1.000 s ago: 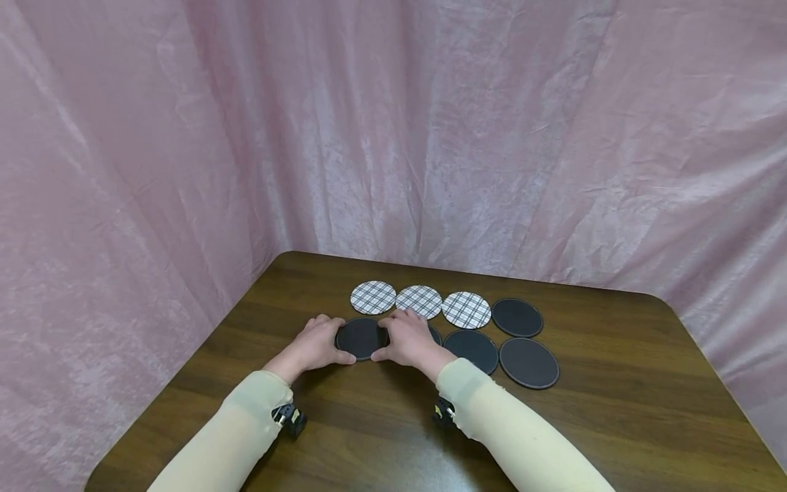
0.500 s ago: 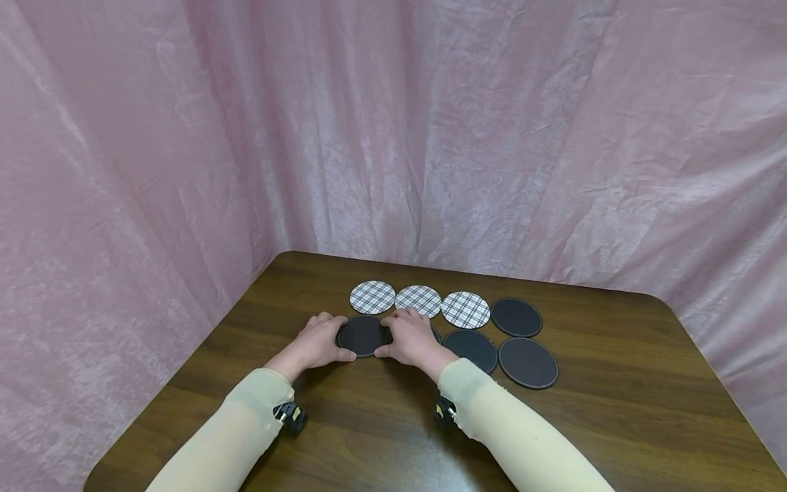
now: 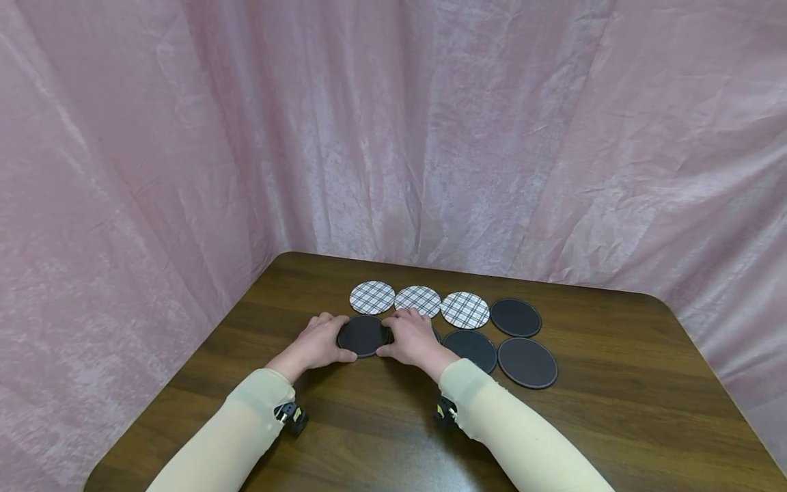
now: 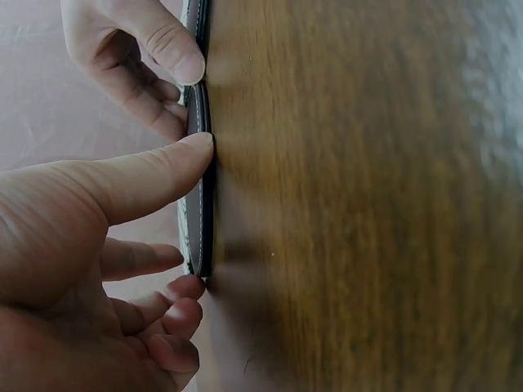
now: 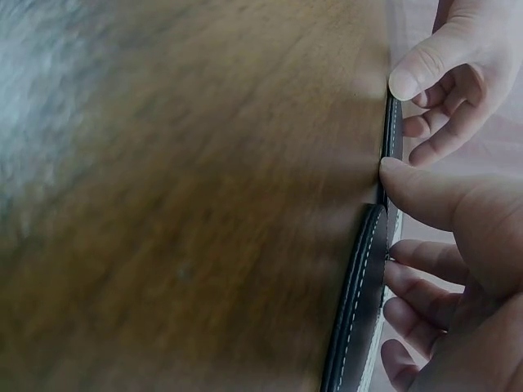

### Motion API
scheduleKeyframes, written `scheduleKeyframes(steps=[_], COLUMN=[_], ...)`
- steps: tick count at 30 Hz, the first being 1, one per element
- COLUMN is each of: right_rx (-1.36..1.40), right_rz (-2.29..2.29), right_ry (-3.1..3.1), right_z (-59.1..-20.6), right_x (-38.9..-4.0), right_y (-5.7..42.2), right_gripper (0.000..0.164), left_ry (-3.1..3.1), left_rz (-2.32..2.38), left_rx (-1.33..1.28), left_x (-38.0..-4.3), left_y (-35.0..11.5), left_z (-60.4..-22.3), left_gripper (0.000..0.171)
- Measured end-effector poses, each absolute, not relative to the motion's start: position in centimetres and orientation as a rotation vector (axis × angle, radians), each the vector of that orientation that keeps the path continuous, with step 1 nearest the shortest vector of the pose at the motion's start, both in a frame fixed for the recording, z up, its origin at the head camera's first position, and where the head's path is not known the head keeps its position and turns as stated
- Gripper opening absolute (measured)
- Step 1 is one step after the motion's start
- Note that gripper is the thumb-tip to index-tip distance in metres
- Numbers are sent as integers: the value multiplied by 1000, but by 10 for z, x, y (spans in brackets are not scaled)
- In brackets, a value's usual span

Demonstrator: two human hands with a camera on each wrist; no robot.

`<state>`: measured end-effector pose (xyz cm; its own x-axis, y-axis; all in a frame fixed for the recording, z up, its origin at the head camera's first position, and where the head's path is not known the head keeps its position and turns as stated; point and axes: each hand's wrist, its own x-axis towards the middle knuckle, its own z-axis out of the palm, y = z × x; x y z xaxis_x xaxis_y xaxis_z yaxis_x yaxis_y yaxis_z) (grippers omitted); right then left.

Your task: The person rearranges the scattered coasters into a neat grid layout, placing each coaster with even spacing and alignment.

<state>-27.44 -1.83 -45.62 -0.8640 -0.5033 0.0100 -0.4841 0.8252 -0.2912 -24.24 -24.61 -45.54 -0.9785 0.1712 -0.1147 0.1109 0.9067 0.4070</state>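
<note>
A round black coaster with a stitched rim lies flat at the left end of the front row, just below a white plaid coaster. My left hand grips its left side, thumb on the near rim and fingers toward the far edge. Opposite, my right hand holds the right side in the same way. Both thumbs press the rim close to the wood in the left wrist view. Another dark coaster is mostly hidden behind my right hand; its stitched edge shows in the right wrist view.
Farther right in the front row lie two more dark coasters, a middle one and an end one. The back row continues with two plaid coasters and a black one. Pink curtains hang behind the brown wooden table.
The black coaster between my hands has shifted slightly away from me, closer to the plaid one behind it. Both hands have kept their hold and barely moved; the other coasters stay put.
</note>
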Motion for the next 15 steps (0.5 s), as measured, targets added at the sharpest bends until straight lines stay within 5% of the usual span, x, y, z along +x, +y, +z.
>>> scheduleKeyframes(steps=[15], right_rx=[-812], right_rz=[-509], right_ry=[2933], right_z=[-461], right_x=[-275], right_y=[-13], right_gripper=[64], left_ry=[2923], left_rz=[617], left_rx=[224], left_x=[-240], left_y=[-243], left_z=[-452], left_gripper=[85])
